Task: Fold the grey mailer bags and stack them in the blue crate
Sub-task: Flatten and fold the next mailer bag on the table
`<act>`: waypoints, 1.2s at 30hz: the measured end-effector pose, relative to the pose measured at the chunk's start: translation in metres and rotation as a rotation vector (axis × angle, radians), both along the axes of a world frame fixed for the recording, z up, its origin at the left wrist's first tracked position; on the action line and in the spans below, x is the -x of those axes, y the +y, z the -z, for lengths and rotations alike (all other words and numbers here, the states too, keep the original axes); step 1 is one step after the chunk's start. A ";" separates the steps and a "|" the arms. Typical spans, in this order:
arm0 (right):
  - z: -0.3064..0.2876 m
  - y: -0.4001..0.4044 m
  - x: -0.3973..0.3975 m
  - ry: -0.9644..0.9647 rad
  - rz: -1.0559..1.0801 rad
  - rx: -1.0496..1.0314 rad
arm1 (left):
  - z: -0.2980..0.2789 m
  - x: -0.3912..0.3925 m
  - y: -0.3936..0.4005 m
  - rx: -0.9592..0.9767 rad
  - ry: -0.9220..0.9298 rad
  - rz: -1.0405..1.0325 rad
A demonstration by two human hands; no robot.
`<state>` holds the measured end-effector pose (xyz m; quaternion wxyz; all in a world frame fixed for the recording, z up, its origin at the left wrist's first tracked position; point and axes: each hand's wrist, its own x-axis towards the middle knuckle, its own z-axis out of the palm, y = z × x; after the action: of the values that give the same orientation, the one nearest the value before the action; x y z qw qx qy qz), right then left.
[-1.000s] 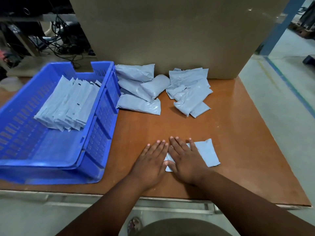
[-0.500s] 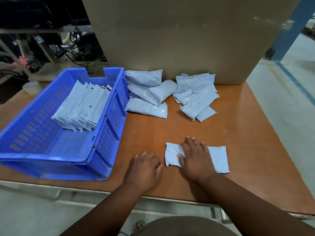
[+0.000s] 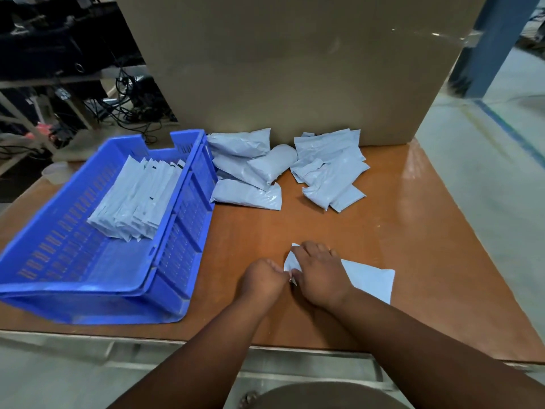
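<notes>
A grey mailer bag (image 3: 368,278) lies flat on the brown table near the front edge. My right hand (image 3: 320,276) lies on its left part, fingers curled over the left end, which lifts off the table. My left hand (image 3: 264,277) pinches that same left edge beside the right thumb. The blue crate (image 3: 165,261) stands at the left and holds a row of several folded grey bags (image 3: 135,199). Two loose piles of unfolded grey mailer bags (image 3: 247,169) (image 3: 330,166) lie at the back of the table.
A large cardboard box (image 3: 295,69) stands behind the piles. The table (image 3: 427,231) ends close on the right, with grey floor beyond. A small plastic cup (image 3: 56,172) sits behind the crate at the left. Cables and shelving fill the far left background.
Both hands first pressed flat on the bag. The left hand then drew back in a fist and has now come to the bag's left edge; the right fingers have curled and lifted that end.
</notes>
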<state>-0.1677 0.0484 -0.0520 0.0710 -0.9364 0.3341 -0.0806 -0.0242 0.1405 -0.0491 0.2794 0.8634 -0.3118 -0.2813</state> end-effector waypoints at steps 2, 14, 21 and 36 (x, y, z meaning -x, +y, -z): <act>0.001 -0.002 -0.001 0.011 0.058 -0.003 | -0.001 -0.001 -0.005 -0.038 -0.045 0.031; -0.022 -0.030 -0.006 -0.475 0.204 -0.700 | -0.015 -0.011 -0.016 0.318 0.415 -0.096; -0.050 -0.031 -0.009 -0.942 0.454 -1.285 | -0.040 -0.008 -0.023 0.508 0.874 -0.233; -0.051 -0.046 -0.006 -1.031 0.512 -1.086 | -0.049 -0.021 -0.038 0.631 0.709 -0.352</act>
<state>-0.1621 0.0025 -0.0009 0.6432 -0.5093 0.4570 -0.3437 -0.0029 0.1022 -0.0005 0.6585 0.6280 -0.1173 -0.3978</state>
